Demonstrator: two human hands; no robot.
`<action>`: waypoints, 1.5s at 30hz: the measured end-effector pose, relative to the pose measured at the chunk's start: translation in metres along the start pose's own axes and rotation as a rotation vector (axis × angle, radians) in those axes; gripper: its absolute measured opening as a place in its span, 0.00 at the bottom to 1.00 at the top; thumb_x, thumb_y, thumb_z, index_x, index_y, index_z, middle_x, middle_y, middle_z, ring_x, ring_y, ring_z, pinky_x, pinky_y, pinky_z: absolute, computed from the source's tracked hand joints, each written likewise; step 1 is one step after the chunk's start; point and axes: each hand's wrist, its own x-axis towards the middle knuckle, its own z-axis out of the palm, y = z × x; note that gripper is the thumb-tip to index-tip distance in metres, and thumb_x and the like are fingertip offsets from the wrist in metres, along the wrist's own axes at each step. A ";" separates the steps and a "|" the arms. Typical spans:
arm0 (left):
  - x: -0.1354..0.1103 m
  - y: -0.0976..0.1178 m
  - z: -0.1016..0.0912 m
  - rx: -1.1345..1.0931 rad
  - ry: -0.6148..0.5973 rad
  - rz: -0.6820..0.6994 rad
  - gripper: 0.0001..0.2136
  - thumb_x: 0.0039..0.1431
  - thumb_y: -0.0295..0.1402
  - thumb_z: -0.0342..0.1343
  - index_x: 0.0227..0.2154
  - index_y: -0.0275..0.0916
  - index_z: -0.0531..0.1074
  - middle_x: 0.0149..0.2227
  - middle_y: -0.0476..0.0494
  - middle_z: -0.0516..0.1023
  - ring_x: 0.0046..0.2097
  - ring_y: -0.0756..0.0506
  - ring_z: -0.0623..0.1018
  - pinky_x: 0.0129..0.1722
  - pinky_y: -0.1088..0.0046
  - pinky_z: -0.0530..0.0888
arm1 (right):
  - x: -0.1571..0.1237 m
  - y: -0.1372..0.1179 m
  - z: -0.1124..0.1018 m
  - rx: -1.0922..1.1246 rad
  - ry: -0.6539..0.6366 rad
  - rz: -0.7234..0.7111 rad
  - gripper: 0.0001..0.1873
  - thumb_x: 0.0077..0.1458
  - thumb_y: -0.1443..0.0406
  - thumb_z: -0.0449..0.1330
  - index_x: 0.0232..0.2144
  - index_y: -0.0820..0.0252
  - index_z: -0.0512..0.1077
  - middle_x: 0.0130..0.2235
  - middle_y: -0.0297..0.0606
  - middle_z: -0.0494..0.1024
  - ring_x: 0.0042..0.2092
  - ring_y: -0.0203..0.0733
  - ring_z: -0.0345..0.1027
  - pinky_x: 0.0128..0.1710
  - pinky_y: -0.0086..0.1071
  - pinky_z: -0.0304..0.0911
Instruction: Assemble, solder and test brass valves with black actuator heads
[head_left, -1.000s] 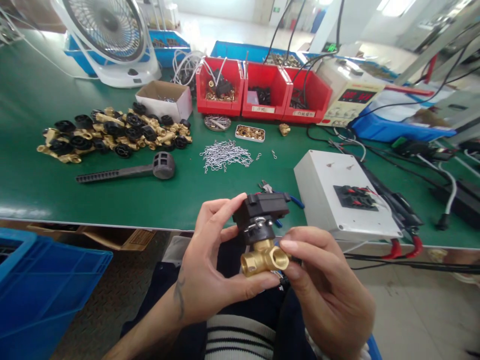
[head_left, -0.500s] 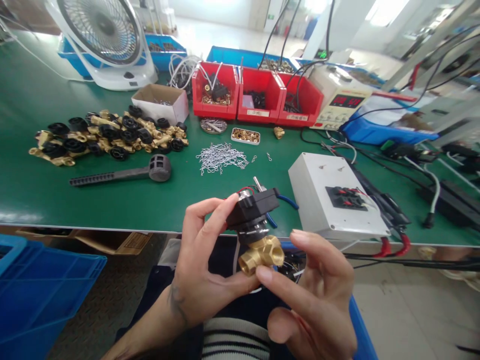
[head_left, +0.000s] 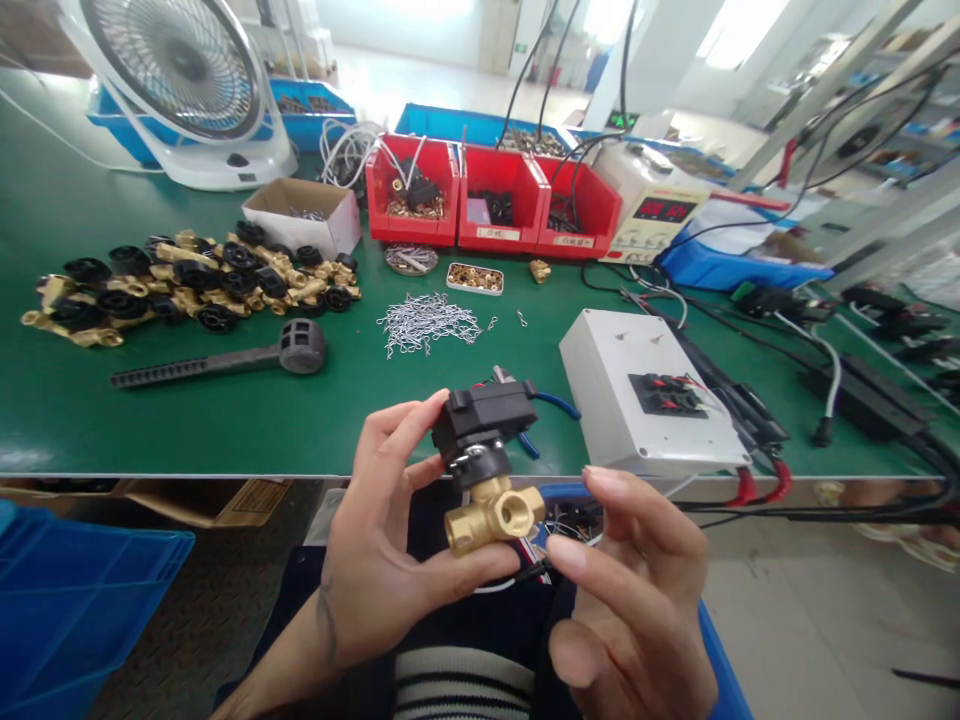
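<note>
Between the thumb and fingers of my left hand (head_left: 390, 530) is a motorized brass valve (head_left: 495, 515), a black actuator box on top of a threaded three-way brass body. One round port faces toward me. My right hand (head_left: 637, 590) is just to the right of the brass body, fingers apart and curved, holding nothing. Behind the valve lie blue-handled pliers (head_left: 555, 403), partly hidden by the actuator. Farther back on the bench is a heap of silver spring clips (head_left: 427, 325), with two loose ones to its right.
A grey switch box (head_left: 637, 390) stands on the right of the green bench (head_left: 375, 400). At left are a pile of brass valve bodies with black caps (head_left: 195, 275) and a black mallet (head_left: 225, 360). Red bins (head_left: 499, 235), a fan (head_left: 180, 80) and a power supply (head_left: 649, 210) line the back.
My left hand has turned the valve so its port faces me more and the brass body sits further left. My right fingertip has come away from the brass. The view has shifted slightly.
</note>
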 end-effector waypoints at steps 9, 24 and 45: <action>0.004 0.005 0.005 -0.267 -0.041 -0.108 0.36 0.43 0.37 0.74 0.58 0.51 0.69 0.57 0.45 0.67 0.58 0.41 0.72 0.51 0.73 0.78 | 0.006 -0.002 0.004 0.202 0.011 0.100 0.17 0.62 0.61 0.61 0.53 0.52 0.71 0.46 0.41 0.75 0.48 0.43 0.70 0.46 0.39 0.71; 0.005 0.001 0.009 -0.299 -0.132 -0.120 0.39 0.42 0.40 0.74 0.60 0.50 0.67 0.57 0.42 0.65 0.58 0.36 0.73 0.53 0.63 0.78 | 0.011 -0.003 0.003 0.237 0.067 0.115 0.14 0.60 0.69 0.62 0.48 0.53 0.74 0.40 0.37 0.81 0.42 0.42 0.76 0.42 0.36 0.74; 0.003 0.002 0.006 -0.011 -0.175 -0.014 0.41 0.46 0.36 0.73 0.62 0.59 0.61 0.61 0.46 0.55 0.63 0.37 0.62 0.60 0.59 0.72 | 0.008 0.006 -0.001 0.306 0.067 0.133 0.19 0.60 0.75 0.59 0.50 0.52 0.73 0.41 0.37 0.81 0.44 0.40 0.74 0.43 0.37 0.73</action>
